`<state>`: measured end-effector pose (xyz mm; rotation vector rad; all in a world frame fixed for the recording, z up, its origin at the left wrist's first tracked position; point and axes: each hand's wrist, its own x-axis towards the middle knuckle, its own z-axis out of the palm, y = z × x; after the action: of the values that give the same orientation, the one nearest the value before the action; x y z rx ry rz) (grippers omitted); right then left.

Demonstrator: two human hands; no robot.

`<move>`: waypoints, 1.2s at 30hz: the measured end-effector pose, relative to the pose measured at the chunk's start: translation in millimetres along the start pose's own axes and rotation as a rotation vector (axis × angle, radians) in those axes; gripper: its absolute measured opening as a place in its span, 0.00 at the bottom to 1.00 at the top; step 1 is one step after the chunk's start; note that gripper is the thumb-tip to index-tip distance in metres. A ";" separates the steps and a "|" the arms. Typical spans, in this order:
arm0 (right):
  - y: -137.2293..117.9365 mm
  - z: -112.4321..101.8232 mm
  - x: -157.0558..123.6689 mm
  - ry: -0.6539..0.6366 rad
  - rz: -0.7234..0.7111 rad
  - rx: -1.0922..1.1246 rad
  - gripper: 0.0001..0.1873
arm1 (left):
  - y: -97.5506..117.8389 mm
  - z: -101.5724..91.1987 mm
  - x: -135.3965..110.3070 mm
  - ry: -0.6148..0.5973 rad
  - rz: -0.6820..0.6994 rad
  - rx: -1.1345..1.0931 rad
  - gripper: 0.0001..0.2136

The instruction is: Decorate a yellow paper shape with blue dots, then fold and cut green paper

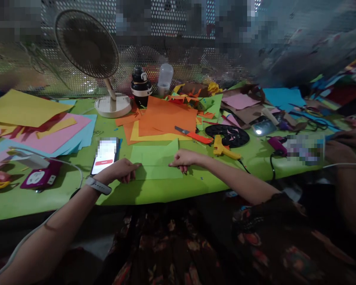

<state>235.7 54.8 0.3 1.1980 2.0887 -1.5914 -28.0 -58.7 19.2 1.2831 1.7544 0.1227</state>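
Observation:
A sheet of light green paper (pixel 156 157) lies in front of me near the table's edge, with a crease line running across it and its upper right corner raised. My left hand (pixel 127 170), with a watch (pixel 98 185) on the wrist, is closed at the sheet's left edge by the crease. At the right edge, at about the same height, my right hand (pixel 184 159) is closed with thumb and index finger pinched on the paper. Left of the sheet lies a phone (pixel 106 156) with its screen lit. An orange utility knife (pixel 195 136) rests behind the sheet.
A yellow glue gun (pixel 224 148) and a black palette-shaped tray (pixel 230 135) lie to the right. Coloured sheets (pixel 32 109), a purple power socket (pixel 40 176) and a fan (pixel 114 105) stand left. Behind are orange papers (pixel 166 114) and a black bottle (pixel 141 89). Another person's hand (pixel 341 152) is at far right.

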 end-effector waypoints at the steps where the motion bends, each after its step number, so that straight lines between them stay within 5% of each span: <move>1: 0.2 1.2 -1.4 0.006 -0.007 -0.004 0.23 | -1.0 -0.5 -1.6 0.010 -0.003 0.001 0.28; 3: 1.3 4.8 -6.1 0.079 -0.043 -0.026 0.22 | -1.7 -1.7 -6.0 0.024 -0.003 0.002 0.27; 5: 4.3 10.6 -12.8 0.287 -0.126 -0.064 0.20 | -0.3 -0.7 -11.6 0.098 0.047 -0.005 0.27; 8: 13.2 24.4 -21.3 0.723 -0.297 -0.123 0.18 | 6.7 11.5 -17.7 0.389 0.275 -0.032 0.24; 10: 20.0 36.6 -21.6 0.883 -0.354 -0.179 0.19 | 14.6 28.9 -17.2 0.608 0.467 -0.002 0.20; 12: 24.3 48.8 -16.5 0.839 -0.330 -0.253 0.28 | 24.0 51.4 -12.3 0.761 0.629 0.124 0.18; 15: 21.6 58.1 -3.7 0.636 -0.328 -0.347 0.37 | 35.3 84.4 -1.5 0.787 0.768 0.411 0.24; 17: 16.3 52.2 2.5 0.595 -0.393 -0.358 0.37 | 37.0 100.0 3.7 0.812 0.724 0.539 0.32; 19: 13.3 34.5 4.4 0.687 -0.430 -0.366 0.35 | 32.9 109.0 5.5 0.825 0.675 0.613 0.36; 23: 25.0 -19.0 2.5 1.054 -0.224 -0.550 0.30 | 16.6 114.1 1.9 0.783 0.662 0.691 0.38; 27: 46.2 -53.1 6.7 1.071 -0.074 -0.629 0.18 | 6.5 113.9 -0.3 0.733 0.662 0.721 0.37; 36: 46.7 -43.8 3.6 1.102 -0.286 -0.642 0.21 | -4.5 105.5 1.0 0.706 0.712 0.727 0.37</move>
<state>279.3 98.4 -17.5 1.7367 3.1275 -0.0939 44.2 -103.5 -43.6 2.6185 1.8789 0.4062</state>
